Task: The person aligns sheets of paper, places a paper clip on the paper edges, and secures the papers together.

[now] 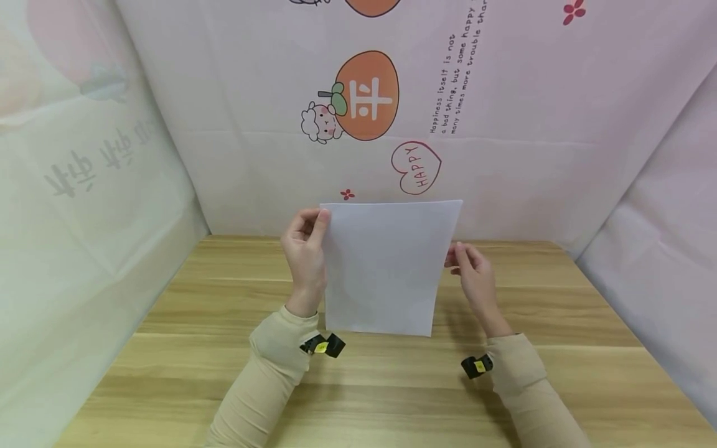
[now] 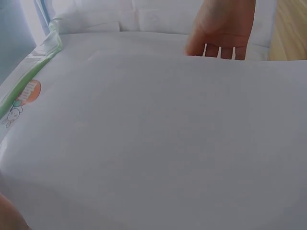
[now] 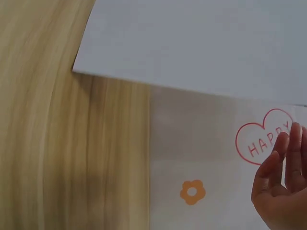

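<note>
A white sheet of paper [image 1: 386,267] stands upright over the table, facing me. My left hand [image 1: 307,258] pinches its upper left corner, thumb in front and the other fingers curled behind. Just off the right edge is my right hand [image 1: 475,274], its fingers loosely bent and holding nothing. In the right wrist view that right hand [image 3: 283,187] shows apart from the paper [image 3: 192,43], with a gap between them. The paper [image 2: 153,139] fills most of the left wrist view, where only a bit of the left hand [image 2: 10,215] shows at the lower left corner.
The wooden table [image 1: 381,392] spreads beneath both arms. A white printed cloth [image 1: 269,162] with an orange fruit, a sheep and a red heart hangs behind it. More pale cloth [image 1: 112,249] stands along the left side and on the right. Each sleeve carries a small black camera.
</note>
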{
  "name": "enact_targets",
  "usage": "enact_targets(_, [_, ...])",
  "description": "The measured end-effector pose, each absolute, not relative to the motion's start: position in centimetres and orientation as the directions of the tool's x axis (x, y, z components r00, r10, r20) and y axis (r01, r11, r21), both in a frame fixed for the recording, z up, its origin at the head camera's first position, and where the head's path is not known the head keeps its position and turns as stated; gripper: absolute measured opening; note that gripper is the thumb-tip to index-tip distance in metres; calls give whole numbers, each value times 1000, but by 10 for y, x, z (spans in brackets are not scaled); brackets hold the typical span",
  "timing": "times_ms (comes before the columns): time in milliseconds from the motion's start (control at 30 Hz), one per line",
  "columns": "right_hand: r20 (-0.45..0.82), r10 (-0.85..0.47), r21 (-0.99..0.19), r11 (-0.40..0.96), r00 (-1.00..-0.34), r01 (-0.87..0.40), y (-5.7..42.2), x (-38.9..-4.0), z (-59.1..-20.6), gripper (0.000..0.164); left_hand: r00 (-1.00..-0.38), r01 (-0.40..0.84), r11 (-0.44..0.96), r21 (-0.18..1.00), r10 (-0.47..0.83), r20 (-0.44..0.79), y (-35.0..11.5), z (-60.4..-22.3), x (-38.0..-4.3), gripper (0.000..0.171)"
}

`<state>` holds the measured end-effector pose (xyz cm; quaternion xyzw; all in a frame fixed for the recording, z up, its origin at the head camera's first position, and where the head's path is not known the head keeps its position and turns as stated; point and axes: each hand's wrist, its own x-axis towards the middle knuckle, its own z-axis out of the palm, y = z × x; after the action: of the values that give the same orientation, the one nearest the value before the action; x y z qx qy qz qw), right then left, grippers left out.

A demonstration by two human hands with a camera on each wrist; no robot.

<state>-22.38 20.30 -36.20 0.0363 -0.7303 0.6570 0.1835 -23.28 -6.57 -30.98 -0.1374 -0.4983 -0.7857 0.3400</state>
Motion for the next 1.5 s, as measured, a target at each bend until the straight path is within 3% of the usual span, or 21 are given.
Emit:
enact_targets(367, [347,125,-888,364,-930,-282,218,-237,-376,31,-732,674,-287,681,-388,560,-64,-311,-232,5])
enact_targets(667, [364,49,-790,545,-930,-281,244,-266,-411,42,-732,674,-290,679,-387,561,-63,-311,-232,6])
enact_targets(933, [365,7,-687,677,-931,-264,253,-274,-417,40,-732,674,-295,677,-387,561,-61,-311,-232,5])
enact_targets(1267, [265,-13,-610,772,-964,-178,268,-278,-420,56,-735,671,-295,680,-386,557,-60,-311,-232,6])
enact_targets(1500, [205,-29,-602,785,-978,-149,276,-283,-422,59,-739,666,-301,682,-389,550,-60,-311,-230,7])
